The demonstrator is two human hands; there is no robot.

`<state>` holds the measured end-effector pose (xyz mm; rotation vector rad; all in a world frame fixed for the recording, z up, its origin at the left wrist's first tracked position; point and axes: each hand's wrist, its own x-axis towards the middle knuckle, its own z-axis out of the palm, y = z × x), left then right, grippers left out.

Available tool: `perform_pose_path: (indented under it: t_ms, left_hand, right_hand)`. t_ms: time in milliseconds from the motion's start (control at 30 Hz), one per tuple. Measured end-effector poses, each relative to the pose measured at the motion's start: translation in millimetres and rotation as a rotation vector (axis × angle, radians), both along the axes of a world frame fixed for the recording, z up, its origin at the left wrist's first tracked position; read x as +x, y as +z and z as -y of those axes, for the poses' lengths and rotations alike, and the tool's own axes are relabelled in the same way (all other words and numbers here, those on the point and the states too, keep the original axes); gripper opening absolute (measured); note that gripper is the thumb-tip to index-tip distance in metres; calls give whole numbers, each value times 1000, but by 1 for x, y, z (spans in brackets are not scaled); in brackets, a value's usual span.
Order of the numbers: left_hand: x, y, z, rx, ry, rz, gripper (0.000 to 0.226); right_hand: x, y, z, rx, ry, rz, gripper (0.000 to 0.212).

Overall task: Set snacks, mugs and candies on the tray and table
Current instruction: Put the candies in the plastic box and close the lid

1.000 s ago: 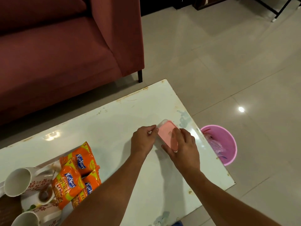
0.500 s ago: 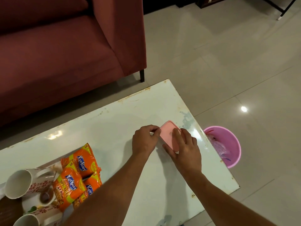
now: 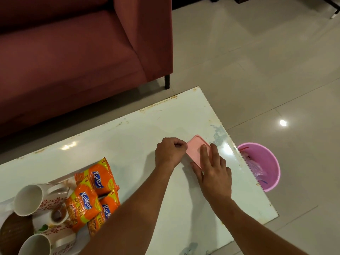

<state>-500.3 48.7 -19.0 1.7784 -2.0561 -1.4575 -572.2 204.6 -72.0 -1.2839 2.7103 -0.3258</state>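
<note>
A small pink lidded box (image 3: pixel 196 149) lies on the white table (image 3: pixel 128 137) near its right edge. My right hand (image 3: pixel 211 172) rests flat on the lid, fingers spread over it. My left hand (image 3: pixel 170 151) pinches the box's left corner with curled fingers. At the lower left, three orange Kurkure snack packets (image 3: pixel 92 192) lie on a tray (image 3: pixel 55 183) beside two white floral mugs, one lying on its side (image 3: pixel 31 199) and one at the bottom edge (image 3: pixel 39 243). No candies show; what is inside the box is hidden.
A dark red sofa (image 3: pixel 73 52) stands behind the table. A pink bin (image 3: pixel 263 166) with a plastic liner sits on the tiled floor right of the table edge. A small brown-stained cup (image 3: pixel 57 216) and a dark round object (image 3: pixel 14 229) sit by the mugs.
Both hands stay on the pink box; my right fingers spread flatter over the lid. The view shifted slightly; nothing else moved.
</note>
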Motion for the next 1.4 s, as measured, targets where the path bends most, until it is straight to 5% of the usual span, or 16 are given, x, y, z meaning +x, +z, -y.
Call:
perform_pose_path:
  t_ms: [133, 333, 633, 833, 1400]
  left_hand:
    - [0, 2, 3, 14, -14, 24, 37]
    - [13, 15, 21, -66, -86, 105, 17]
    - [119, 41, 64, -118, -316, 318, 18]
    - [172, 38, 59, -127, -375, 411, 20]
    - [191, 21, 50, -158, -357, 303, 23]
  right_hand:
    - [1, 8, 1, -20, -20, 98, 61]
    - [17, 24, 5, -286, -83, 451, 48]
    - [115, 39, 37, -354, -161, 695, 41]
    - [150, 37, 39, -265, -112, 673, 33]
    - [178, 40, 42, -99, -193, 531, 31]
